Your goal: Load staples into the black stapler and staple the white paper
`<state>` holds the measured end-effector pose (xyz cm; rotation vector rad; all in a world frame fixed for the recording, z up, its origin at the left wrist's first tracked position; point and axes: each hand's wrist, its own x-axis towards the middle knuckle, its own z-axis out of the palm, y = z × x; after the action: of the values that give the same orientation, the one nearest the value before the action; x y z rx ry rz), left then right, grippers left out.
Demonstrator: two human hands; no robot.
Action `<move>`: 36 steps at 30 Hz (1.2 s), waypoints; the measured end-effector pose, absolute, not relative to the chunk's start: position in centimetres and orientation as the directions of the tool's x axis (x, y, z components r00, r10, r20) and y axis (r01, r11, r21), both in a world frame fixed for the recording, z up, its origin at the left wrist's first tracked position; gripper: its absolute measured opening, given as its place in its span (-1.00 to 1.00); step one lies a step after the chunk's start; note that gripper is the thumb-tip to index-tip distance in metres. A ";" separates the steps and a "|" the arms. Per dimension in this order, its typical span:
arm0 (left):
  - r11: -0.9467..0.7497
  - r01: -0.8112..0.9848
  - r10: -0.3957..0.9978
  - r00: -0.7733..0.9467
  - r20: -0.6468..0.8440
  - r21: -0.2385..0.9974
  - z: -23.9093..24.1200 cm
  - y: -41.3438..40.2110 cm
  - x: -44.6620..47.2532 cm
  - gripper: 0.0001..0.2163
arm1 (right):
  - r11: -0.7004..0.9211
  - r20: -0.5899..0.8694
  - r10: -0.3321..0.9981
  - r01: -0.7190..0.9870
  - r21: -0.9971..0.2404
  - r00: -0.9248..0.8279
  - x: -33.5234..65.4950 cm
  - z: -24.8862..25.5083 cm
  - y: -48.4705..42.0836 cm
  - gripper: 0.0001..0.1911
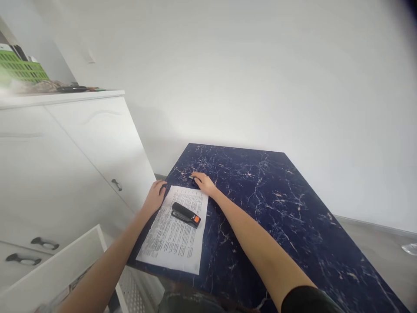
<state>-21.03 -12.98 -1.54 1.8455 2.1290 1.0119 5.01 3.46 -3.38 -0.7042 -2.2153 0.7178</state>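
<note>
Stapler [185, 214], one, black and orange, is laid on one printed paper [172, 245] on the blue table [254, 191]; print too small to be read. Left hand [155, 197] is curled at table edge; apart from it, right hand [203, 183] is bent over one small grey piece [191, 177]. Grips can't be told.

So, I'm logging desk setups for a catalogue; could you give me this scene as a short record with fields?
Surface: dark blue table with pale marble-like veins
Paper: one printed sheet, lying near the table's left edge
On the paper: black stapler with an orange patch at one end
Left hand: at the table's left edge, beside the sheet's far left corner
Right hand: at the sheet's far right corner, a small pale item at its fingertips, too small to identify
Left side: white cabinet, green basket on top
</note>
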 end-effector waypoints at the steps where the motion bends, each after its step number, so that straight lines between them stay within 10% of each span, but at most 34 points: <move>1: 0.101 0.824 0.907 -0.307 0.290 0.557 -1.7 -12.8 -20.9 -0.60 | 0.702 0.443 0.648 0.262 -0.662 -0.619 5.1 -3.4 3.4 -0.61; 10: 0.402 0.833 0.884 -0.461 0.076 0.381 -1.7 -12.9 -19.8 -0.60 | 0.692 0.424 0.611 0.191 -0.696 -0.669 5.3 -3.7 3.1 -0.63; 36: 0.283 0.896 0.899 -0.372 0.231 0.341 -0.7 -13.0 -18.6 -0.67 | 0.735 0.238 0.413 0.168 -0.657 -0.879 16.0 -1.6 -9.3 -0.34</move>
<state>-18.59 -13.02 -0.68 1.7567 2.5111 0.6603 15.97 -9.29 -1.59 -0.4483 -2.5674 0.9215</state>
